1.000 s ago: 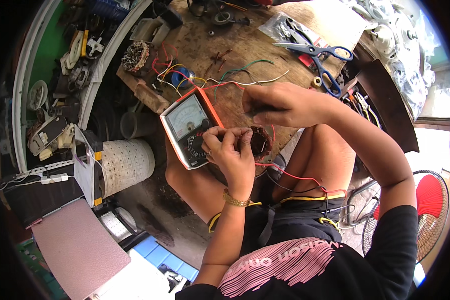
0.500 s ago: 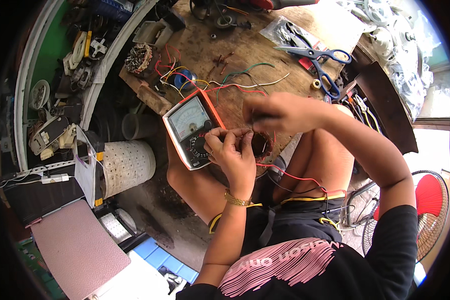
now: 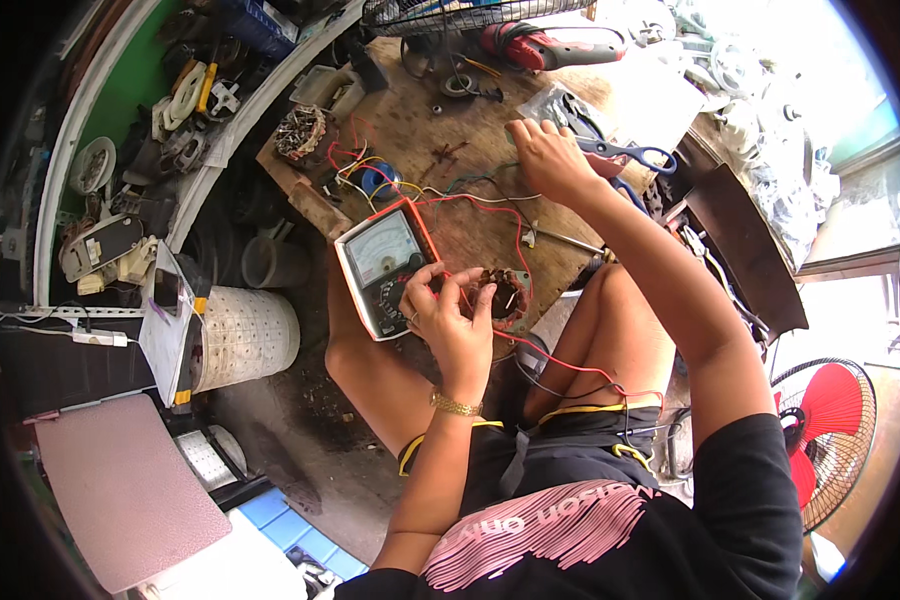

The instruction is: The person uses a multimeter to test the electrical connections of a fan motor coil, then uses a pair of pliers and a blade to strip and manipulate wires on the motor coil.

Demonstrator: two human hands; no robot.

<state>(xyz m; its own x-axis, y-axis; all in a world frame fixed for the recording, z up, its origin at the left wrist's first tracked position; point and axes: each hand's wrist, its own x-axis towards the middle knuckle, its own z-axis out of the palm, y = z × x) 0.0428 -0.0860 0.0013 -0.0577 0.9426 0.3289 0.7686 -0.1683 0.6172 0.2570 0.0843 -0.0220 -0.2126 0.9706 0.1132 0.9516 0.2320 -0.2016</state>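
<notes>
My left hand (image 3: 452, 320), with a gold watch on its wrist, pinches at the left rim of a ring-shaped motor stator with copper windings (image 3: 510, 297). Just left of it, an analog multimeter (image 3: 383, 250) in an orange-edged case leans by my knee. My right hand (image 3: 552, 162) is raised over the bench, fingers curled downward beside the blue-handled scissors (image 3: 650, 157); whatever they hold is hidden. Red, white and yellow wires (image 3: 450, 195) run across the wood behind the meter. A red lead (image 3: 570, 367) trails from the stator over my lap.
The wooden bench (image 3: 420, 120) carries a blue wire spool (image 3: 380, 180), a roll of tape (image 3: 458, 85) and a red power tool (image 3: 555, 47). A tub of small metal parts (image 3: 300, 132) stands at its left corner. A red-bladed fan (image 3: 828, 415) is at the right, a perforated bucket (image 3: 250, 338) at the left.
My right hand has moved from beside the stator up and away, toward the scissors. My left hand stays at the stator. The view has shifted, showing more of the far bench.
</notes>
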